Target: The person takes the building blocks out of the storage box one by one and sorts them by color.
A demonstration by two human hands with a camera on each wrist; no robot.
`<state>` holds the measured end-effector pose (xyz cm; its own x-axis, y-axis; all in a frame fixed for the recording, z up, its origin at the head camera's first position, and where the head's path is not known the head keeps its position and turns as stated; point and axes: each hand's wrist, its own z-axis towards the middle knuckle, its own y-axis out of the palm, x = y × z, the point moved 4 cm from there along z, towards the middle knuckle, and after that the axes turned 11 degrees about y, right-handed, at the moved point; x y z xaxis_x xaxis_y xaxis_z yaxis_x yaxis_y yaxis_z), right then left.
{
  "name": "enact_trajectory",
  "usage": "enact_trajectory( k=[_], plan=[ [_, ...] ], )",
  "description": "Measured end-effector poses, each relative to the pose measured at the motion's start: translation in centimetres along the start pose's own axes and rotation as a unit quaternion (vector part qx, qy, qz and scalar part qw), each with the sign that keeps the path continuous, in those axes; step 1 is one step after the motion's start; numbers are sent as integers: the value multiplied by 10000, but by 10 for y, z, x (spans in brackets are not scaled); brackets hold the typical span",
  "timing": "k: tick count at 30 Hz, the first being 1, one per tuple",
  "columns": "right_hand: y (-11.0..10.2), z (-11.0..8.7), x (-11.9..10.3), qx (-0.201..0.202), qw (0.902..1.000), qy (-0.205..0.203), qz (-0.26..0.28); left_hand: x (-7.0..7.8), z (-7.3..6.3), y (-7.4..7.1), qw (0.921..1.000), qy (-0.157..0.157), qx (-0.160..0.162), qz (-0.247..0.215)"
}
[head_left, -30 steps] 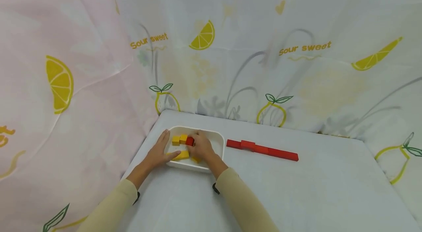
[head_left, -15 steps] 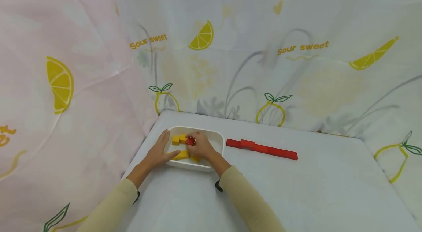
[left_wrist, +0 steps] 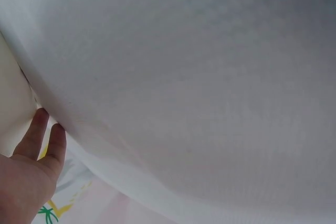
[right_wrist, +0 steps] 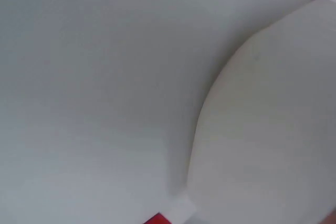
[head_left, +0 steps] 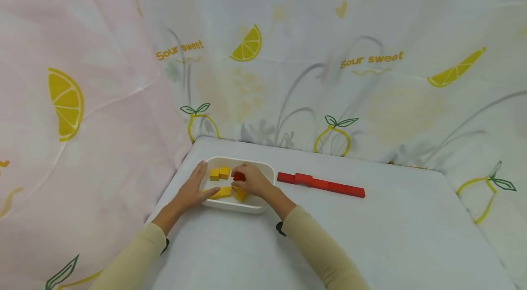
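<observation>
A white tray (head_left: pixel 243 209) stands at the back left of the table in the head view. My left hand (head_left: pixel 190 192) lies along its left end, fingers straight and thumb reaching over the front rim. Inside the tray my right hand (head_left: pixel 256 182) pinches a red block (head_left: pixel 237 176), mostly covered by the fingers. Two small yellow blocks (head_left: pixel 214 174) sit near the back wall. A longer yellow block (head_left: pixel 223 192) lies by the left thumb, and another yellow block (head_left: pixel 240 196) lies just under the right hand. The right wrist view catches the tray's outer wall (right_wrist: pixel 257 129).
Right of the tray, red blocks (head_left: pixel 346 189) form a line end to end on the white-covered table (head_left: pixel 395 235), one of them raised above its neighbours. A lemon-printed curtain (head_left: pixel 288 52) hangs along the back and left sides.
The right hand has shifted slightly right, with the red block drawn away from the yellow blocks at the back. The left hand keeps its place on the tray. The head view has turned slightly.
</observation>
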<state>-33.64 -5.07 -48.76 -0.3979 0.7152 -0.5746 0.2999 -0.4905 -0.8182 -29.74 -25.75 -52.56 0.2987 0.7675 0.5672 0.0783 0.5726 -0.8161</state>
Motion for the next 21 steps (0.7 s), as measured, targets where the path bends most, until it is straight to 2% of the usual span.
enact_trajectory(
  k=[4,10,21],
  plan=[
    [-11,-8,6,52,9999,-80,-123,-1,2,1,10000,-25,0,8],
    [-36,-23,22,83,9993,342,150,0,6,0,10000,-32,41,-67],
    [-79,-67,81,631,9964,558,-91,-2,3,1,9999,-52,-6,-91]
  ],
)
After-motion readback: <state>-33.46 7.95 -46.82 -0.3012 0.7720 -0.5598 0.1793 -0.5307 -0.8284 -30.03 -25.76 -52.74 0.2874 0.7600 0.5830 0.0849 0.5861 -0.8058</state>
